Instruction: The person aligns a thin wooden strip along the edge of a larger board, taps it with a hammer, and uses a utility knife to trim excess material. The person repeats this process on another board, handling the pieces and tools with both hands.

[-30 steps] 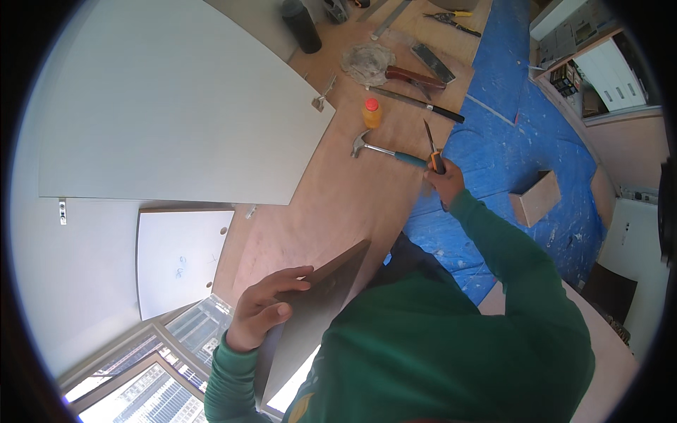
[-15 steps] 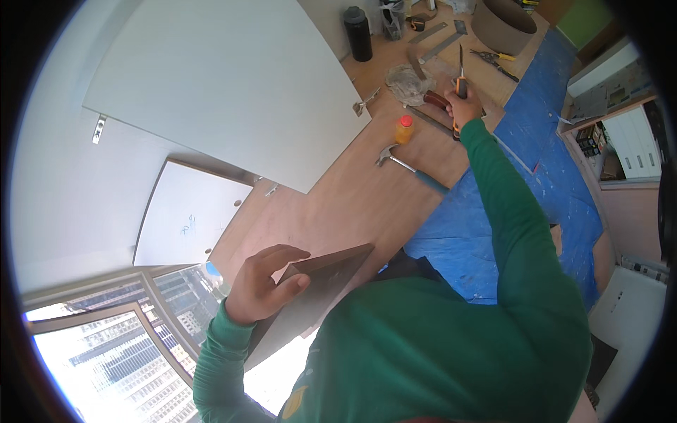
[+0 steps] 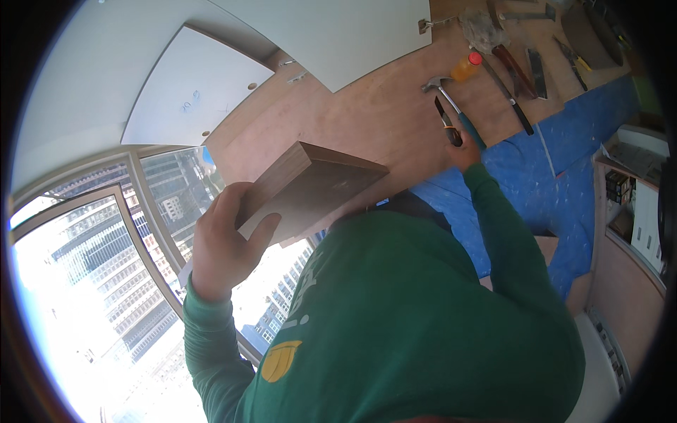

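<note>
Board point(image 3: 319, 189), one, held in left grip point(image 3: 227, 236), one bladed tool point(image 3: 450, 132) in right grip point(image 3: 462, 151), one hammer point(image 3: 467, 127) alongside

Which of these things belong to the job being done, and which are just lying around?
Likely part of the job:
wooden piece, in the left hand
orange-and-black bladed tool, in the right hand

Apparently just lying about:
claw hammer
red-capped bottle
crumpled plastic
</note>
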### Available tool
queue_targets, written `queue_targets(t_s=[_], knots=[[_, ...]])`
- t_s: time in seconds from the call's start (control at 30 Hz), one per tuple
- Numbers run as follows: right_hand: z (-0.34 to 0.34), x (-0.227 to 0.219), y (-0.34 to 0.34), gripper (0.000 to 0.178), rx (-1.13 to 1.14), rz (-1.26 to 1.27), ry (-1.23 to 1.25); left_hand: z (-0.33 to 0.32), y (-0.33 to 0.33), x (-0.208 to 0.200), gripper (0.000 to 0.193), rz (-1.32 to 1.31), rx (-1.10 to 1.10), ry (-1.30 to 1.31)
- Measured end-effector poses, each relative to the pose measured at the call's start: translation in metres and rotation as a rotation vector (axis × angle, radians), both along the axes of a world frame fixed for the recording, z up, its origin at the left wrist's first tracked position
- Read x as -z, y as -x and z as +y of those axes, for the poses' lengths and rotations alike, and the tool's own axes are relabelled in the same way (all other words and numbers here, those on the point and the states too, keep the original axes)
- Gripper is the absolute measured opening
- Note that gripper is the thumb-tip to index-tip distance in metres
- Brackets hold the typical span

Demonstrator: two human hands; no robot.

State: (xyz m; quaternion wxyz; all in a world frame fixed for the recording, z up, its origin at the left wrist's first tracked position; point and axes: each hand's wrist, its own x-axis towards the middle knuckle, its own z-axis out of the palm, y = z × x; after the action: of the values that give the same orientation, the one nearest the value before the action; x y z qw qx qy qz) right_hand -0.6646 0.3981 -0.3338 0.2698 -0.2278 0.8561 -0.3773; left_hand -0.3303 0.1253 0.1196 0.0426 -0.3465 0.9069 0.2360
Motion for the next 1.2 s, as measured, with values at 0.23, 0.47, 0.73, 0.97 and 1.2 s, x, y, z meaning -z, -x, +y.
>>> queue_targets(t_s=[0.23,0.47,0.73,0.97,1.2], knots=[[-0.055,0.005,-0.005,0.053,-0.366,0.387,-0.263,0.028,-0.022,0.012,0.029,0.069,-0.168,0.216],[-0.063,-0.013,-0.021,0.053,-0.342,0.648,-0.187,0.054,-0.047,0.028,0.042,0.091,-0.233,0.410],[-0.068,-0.031,-0.078,0.042,-0.547,-0.416,-0.049,0.034,-0.066,0.025,0.042,0.180,-0.026,0.455],[-0.136,-0.073,-0.092,0.079,-0.887,-0.499,-0.082,-0.004,-0.058,-0.020,0.025,0.336,0.354,0.637],[-0.191,-0.113,-0.099,0.091,-0.988,-0.541,-0.610,-0.029,-0.036,-0.044,0.032,0.461,0.658,0.690]])
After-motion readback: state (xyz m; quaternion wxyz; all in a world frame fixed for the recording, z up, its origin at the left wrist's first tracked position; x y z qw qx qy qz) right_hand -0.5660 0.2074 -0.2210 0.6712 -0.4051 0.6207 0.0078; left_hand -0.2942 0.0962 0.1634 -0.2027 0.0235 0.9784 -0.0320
